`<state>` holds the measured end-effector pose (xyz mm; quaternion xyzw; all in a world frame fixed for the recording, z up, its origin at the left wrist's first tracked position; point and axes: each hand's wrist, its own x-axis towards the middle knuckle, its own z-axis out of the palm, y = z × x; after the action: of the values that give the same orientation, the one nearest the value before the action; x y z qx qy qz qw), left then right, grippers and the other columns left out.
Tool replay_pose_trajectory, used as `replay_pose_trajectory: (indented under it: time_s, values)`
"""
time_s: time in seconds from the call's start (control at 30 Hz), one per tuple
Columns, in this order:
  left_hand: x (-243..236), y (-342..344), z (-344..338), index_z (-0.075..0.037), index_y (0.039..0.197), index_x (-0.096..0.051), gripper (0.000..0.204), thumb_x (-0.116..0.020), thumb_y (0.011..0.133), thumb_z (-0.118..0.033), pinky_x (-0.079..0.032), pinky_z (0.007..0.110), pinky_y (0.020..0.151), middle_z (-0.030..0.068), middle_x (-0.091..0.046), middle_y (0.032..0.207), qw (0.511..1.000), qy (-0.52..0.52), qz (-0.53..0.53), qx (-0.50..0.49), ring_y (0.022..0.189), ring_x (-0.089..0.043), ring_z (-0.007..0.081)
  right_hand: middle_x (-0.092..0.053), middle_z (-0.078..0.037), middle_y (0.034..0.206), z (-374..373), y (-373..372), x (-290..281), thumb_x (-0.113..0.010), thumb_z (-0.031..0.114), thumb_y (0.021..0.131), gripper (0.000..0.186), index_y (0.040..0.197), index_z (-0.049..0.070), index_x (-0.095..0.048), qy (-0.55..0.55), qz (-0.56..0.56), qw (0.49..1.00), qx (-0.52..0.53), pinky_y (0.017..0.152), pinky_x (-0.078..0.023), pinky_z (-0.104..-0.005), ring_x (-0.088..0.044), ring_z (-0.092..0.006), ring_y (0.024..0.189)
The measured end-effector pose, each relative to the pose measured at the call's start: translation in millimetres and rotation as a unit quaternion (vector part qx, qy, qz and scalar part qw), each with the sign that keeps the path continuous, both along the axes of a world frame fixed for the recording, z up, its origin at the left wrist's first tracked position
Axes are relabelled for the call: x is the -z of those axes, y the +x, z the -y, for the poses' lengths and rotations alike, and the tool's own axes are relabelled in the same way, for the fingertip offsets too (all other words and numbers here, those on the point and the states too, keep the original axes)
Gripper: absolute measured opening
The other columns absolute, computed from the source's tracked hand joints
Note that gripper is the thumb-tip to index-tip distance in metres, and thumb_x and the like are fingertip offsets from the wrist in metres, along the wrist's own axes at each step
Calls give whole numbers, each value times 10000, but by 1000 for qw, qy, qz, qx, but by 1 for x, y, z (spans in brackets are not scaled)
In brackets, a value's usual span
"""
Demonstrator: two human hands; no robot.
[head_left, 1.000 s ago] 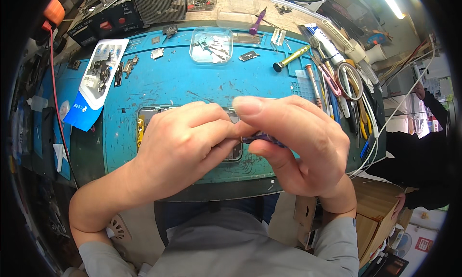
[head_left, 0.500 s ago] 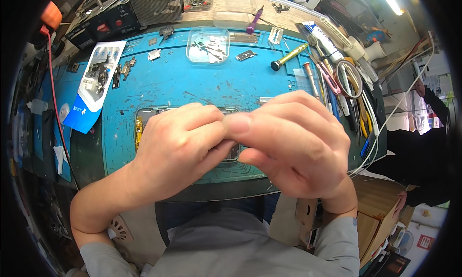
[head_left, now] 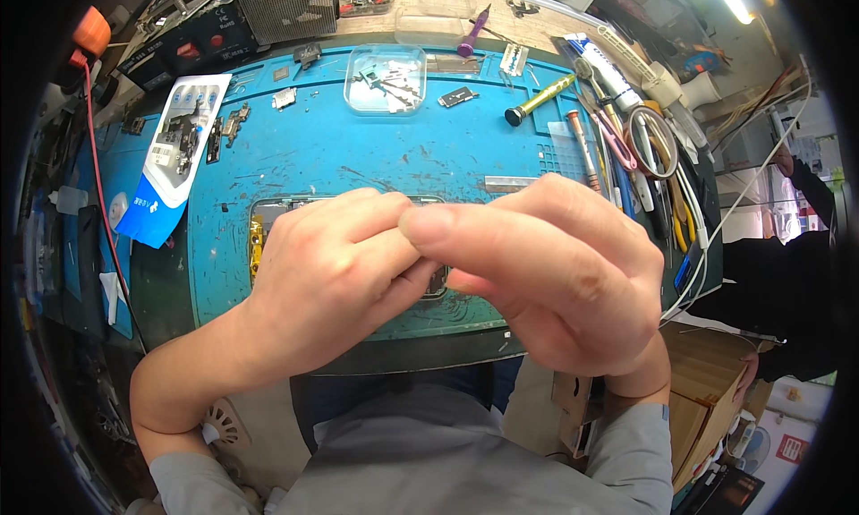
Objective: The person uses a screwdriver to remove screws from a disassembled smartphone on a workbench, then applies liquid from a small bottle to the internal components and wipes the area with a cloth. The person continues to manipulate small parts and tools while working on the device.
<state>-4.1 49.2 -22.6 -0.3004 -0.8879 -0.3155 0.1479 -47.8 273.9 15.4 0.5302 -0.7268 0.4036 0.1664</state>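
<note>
Above an opened phone (head_left: 258,246), my left hand (head_left: 327,273) and my right hand (head_left: 582,278) meet fingertip to fingertip. The left fingers are curled and pressed together, back of the hand upward. On the right, the thumb lies against the left fingertips while the other fingers bend inward. Whatever is pinched between them is hidden by the fingers. The phone lies flat on a blue work mat (head_left: 304,166); yellow parts show at its left end, and my hands cover most of it.
A clear square box (head_left: 386,76) of small parts stands beyond my hands. A blue-and-white part package (head_left: 174,161) lies left. At the right are a yellow-green screwdriver (head_left: 540,101), tweezers, pliers and cables. A purple screwdriver (head_left: 475,32) lies at the back. Another person's dark sleeve (head_left: 778,282) shows far right.
My right thumb tip has slid slightly left over the left fingertips, while the right knuckles have shifted a little right. My left hand has hardly moved.
</note>
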Motion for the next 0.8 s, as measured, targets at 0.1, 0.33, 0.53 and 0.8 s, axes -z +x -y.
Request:
replay_pose_trajectory:
  time_s: [0.1, 0.33, 0.53, 0.8]
  values:
    - [-3, 2, -1, -66, 927, -709, 184, -838, 800, -101, -572, 403, 672, 43, -704, 924, 999, 28, 38, -4, 798, -694, 268, -808, -112, 1021, 2, 4, -4, -807, -110, 750, 523, 1263, -10, -772, -2, 14, 1000, 4, 597, -553, -306, -700, -195, 749]
    - [-4, 0, -1, -63, 933, -716, 213, -850, 775, -112, -578, 403, 675, 40, -715, 927, 999, 26, 30, -1, 797, -702, 270, -800, -83, 970, 1, 4, -6, -785, -75, 768, 480, 1240, 7, -800, 6, 23, 1000, -4, 601, -535, -308, -694, -187, 738]
    - [-2, -2, 1, -63, 917, -704, 207, -846, 779, -120, -568, 403, 658, 48, -700, 907, 1000, 3, 20, 18, 786, -692, 272, -798, -97, 986, 2, 6, -6, -808, -16, 791, 497, 1286, 7, -783, 13, 31, 999, -17, 658, -554, -344, -705, -206, 750]
    - [1, -2, 0, -91, 930, -702, 163, -812, 810, -101, -559, 410, 644, 54, -678, 887, 1000, 6, 10, 6, 780, -684, 274, -766, -207, 1233, 1, 0, -5, -742, -3, 984, 391, 1370, -52, -702, 14, 16, 1000, -14, 715, -593, -370, -747, -257, 902]
